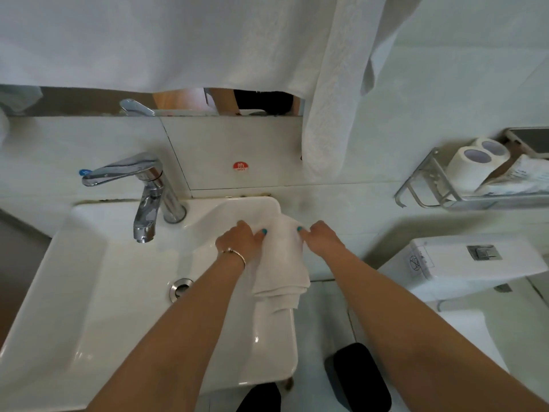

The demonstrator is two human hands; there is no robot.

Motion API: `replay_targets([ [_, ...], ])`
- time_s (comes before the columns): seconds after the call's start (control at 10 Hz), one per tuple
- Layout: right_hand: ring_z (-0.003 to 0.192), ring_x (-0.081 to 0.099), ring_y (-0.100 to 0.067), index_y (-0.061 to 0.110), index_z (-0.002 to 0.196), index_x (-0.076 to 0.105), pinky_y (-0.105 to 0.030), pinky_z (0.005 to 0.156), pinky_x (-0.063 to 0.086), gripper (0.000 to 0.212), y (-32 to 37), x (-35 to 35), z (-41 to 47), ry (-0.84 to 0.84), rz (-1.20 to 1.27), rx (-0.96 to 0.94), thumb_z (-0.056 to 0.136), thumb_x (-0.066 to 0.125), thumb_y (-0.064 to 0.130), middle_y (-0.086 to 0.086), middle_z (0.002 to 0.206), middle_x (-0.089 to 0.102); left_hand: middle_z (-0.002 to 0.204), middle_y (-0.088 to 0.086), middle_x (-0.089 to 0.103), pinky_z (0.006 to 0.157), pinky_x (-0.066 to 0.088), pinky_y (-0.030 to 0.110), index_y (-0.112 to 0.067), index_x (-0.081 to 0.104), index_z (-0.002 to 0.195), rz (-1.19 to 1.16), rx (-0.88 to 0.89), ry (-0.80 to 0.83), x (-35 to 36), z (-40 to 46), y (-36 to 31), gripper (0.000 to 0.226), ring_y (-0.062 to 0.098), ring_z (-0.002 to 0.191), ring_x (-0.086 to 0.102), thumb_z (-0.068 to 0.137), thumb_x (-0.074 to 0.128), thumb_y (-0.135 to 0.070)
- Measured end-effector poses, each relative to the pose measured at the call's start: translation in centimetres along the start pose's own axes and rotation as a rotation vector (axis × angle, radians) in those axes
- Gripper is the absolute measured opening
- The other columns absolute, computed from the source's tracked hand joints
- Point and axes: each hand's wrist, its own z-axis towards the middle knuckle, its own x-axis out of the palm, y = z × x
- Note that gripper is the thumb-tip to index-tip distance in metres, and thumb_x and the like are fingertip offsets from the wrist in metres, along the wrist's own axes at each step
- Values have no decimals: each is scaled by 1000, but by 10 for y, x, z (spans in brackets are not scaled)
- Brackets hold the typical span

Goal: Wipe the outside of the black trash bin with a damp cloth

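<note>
A white cloth (282, 263) hangs folded over the right rim of the white sink (89, 278). My left hand (239, 242) grips its left edge and my right hand (322, 237) grips its right edge, both near the cloth's top. The black trash bin (361, 379) stands on the floor below, between the sink and the toilet, partly hidden by my right forearm.
A chrome faucet (148, 197) rises at the sink's back left, and the drain (179, 288) sits mid-basin. A white toilet tank (475, 263) is at the right. A wall rack (463, 185) holds toilet paper rolls. White towels (326, 99) hang above.
</note>
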Motion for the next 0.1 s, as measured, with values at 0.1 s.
replay_targets([
  [0.1, 125, 48, -29, 5, 142, 33, -31, 91, 39, 61, -14, -21, -7, -44, 75, -8, 96, 48, 42, -12, 142, 44, 120, 9, 61, 78, 39, 35, -11, 50, 126, 81, -23, -6, -20, -8, 5, 65, 29, 108, 58, 91, 33, -64],
])
